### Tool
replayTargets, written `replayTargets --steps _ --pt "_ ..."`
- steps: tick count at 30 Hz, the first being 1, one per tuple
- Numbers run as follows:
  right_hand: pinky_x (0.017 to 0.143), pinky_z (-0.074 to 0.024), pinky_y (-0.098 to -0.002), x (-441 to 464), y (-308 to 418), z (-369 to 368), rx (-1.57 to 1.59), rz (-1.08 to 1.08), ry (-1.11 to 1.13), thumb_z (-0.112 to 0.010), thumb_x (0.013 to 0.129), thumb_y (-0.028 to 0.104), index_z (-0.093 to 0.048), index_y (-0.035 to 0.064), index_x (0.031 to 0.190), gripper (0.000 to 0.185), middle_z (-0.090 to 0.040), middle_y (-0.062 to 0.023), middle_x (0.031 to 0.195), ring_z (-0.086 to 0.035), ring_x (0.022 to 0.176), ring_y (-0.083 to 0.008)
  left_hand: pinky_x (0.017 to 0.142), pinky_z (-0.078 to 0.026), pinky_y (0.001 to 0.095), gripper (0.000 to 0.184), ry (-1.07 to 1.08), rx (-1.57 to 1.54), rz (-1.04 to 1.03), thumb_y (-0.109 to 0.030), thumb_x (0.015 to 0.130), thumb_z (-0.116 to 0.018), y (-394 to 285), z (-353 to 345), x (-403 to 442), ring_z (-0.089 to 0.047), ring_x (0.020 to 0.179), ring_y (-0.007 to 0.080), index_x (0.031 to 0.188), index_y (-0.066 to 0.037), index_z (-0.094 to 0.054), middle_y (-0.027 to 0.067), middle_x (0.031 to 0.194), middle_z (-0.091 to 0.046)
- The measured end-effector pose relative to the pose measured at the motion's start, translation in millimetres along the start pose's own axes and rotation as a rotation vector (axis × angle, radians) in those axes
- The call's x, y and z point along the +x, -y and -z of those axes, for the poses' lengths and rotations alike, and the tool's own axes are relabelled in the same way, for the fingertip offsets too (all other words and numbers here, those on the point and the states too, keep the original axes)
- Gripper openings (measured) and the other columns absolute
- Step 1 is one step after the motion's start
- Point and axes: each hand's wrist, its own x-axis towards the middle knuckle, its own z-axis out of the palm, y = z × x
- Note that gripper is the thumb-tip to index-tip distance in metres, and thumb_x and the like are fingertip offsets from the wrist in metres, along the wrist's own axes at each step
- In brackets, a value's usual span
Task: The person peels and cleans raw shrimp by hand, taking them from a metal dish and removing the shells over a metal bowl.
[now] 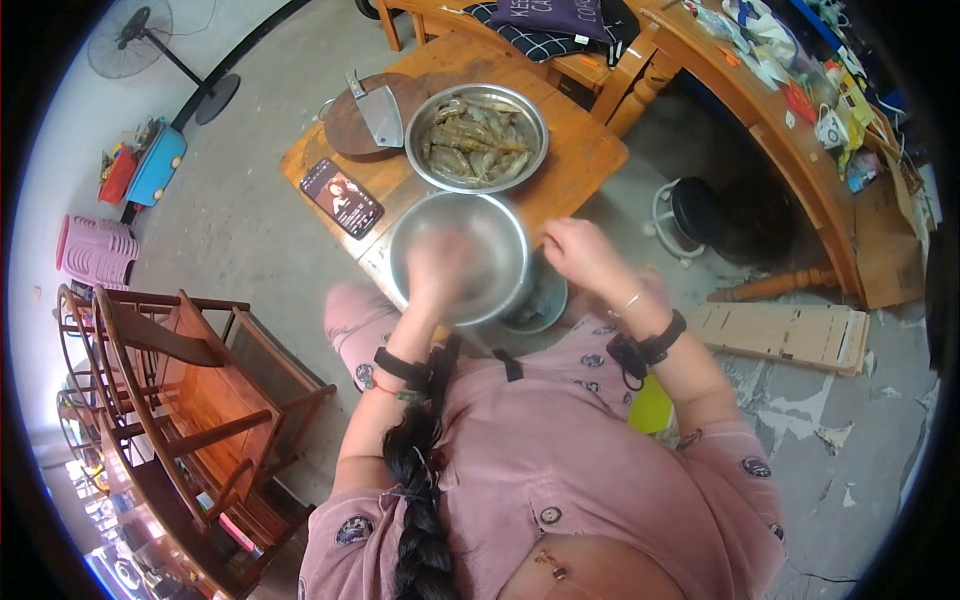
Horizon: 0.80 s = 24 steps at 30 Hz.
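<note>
Left hand held at the mouth of a metal bowl; whole shrimp piled beyond.
Its grip cannot be told for blur; right hand is curled alongside, any hold unclear.

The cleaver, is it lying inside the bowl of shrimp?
No, the cleaver lies on the round wooden board, beside the bowl of shrimp.

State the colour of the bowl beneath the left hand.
Silver-grey; the bowl shows best in the head view.

Pink printed outfit, black wrist straps, thin bracelet.
</note>
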Motion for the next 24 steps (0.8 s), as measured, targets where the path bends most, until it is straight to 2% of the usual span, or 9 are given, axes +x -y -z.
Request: replayTargets --steps 2,3,5,7,10,17,20,22,24 --pt "0.077 -0.0513 -0.0469 6 24 9 0.166 0.294 -0.192 -0.060 0.082 0.014 -0.062 0.0016 0.100 0.022 -0.064 -0.0190 0.094 -0.062 0.088 -0.0382 0.061 -0.052 0.0243 0.012 0.014 0.044 -0.024 0.000 0.087 -0.063 -9 -1 0 -0.065 0.065 0.0116 0.096 0.008 -0.065 0.0089 0.077 -0.069" --pt "0.077 -0.0513 -0.0469 10 29 4 0.165 0.292 -0.195 -0.060 0.082 0.014 -0.062 0.0016 0.100 0.022 -0.064 -0.0190 0.094 -0.062 0.088 -0.0382 0.061 -0.052 0.0244 0.010 0.048 0.068 -0.027 0.000 0.088 -0.063 -14 -1 0 -0.065 0.065 0.0118 0.094 0.008 -0.065 0.0090 0.077 -0.069" --pt "0.076 -0.0512 -0.0455 19 34 -11 0.190 0.525 -0.223 -0.064 0.082 0.013 -0.057 0.0031 0.110 0.031 -0.063 -0.0155 0.098 -0.061 0.090 -0.0359 0.061 -0.053 0.0245 0.009 0.076 0.092 -0.032 0.000 0.088 -0.062 -17 -4 0 -0.065 0.066 0.0121 0.093 0.007 -0.064 0.0091 0.077 -0.069" --pt "0.075 -0.0512 -0.0453 24 41 -18 0.214 0.523 -0.178 -0.064 0.081 0.012 -0.056 0.0028 0.111 0.031 -0.063 -0.0162 0.095 -0.061 0.089 -0.0365 0.061 -0.053 0.0246 0.008 0.070 -0.013 0.002 0.000 0.088 -0.062 -20 -5 0 -0.065 0.066 0.0122 0.092 0.007 -0.063 0.0096 0.077 -0.069" --pt "0.071 -0.0507 -0.0449 26 52 -19 0.260 0.495 -0.104 -0.063 0.082 0.009 -0.055 0.0027 0.109 0.029 -0.062 -0.0173 0.088 -0.061 0.083 -0.0378 0.062 -0.054 0.0245 0.009 0.105 0.026 0.004 -0.001 0.089 -0.062 -26 5 0 -0.065 0.066 0.0123 0.094 0.007 -0.063 0.0101 0.077 -0.069" --pt "0.066 -0.0503 -0.0447 33 50 -23 0.276 0.600 -0.234 -0.061 0.083 0.009 -0.058 0.0025 0.098 0.016 -0.061 -0.0161 0.082 -0.061 0.076 -0.0373 0.056 -0.050 0.0246 0.010 0.155 0.034 0.028 -0.004 0.090 -0.061 -24 11 1 -0.062 0.061 0.0112 0.091 0.006 -0.065 0.0073 0.071 -0.067" --pt "0.064 -0.0513 -0.0435 30 51 -22 0.184 0.587 -0.212 -0.060 0.083 0.010 -0.059 0.0031 0.094 0.013 -0.061 -0.0150 0.078 -0.062 0.074 -0.0355 0.052 -0.047 0.0252 0.013 0.165 0.152 -0.051 -0.006 0.091 -0.061 -35 15 -4 -0.060 0.057 0.0100 0.085 0.004 -0.067 0.0050 0.065 -0.065" --pt "0.063 -0.0519 -0.0427 28 53 -22 0.109 0.577 -0.185 -0.060 0.083 0.010 -0.059 0.0034 0.092 0.012 -0.061 -0.0145 0.076 -0.062 0.073 -0.0344 0.052 -0.046 0.0274 0.018 0.193 0.265 -0.219 -0.009 0.091 -0.060 -42 17 -6 -0.059 0.054 0.0107 0.079 0.002 -0.068 0.0053 0.060 -0.064" --pt "0.062 -0.0526 -0.0417 25 55 -22 0.129 0.584 -0.189 -0.060 0.083 0.012 -0.058 0.0032 0.090 0.011 -0.061 -0.0138 0.075 -0.063 0.071 -0.0326 0.052 -0.047 0.0285 0.019 0.188 0.296 -0.192 -0.010 0.091 -0.060 -55 19 -10 -0.059 0.053 0.0116 0.079 0.002 -0.068 0.0061 0.059 -0.063"
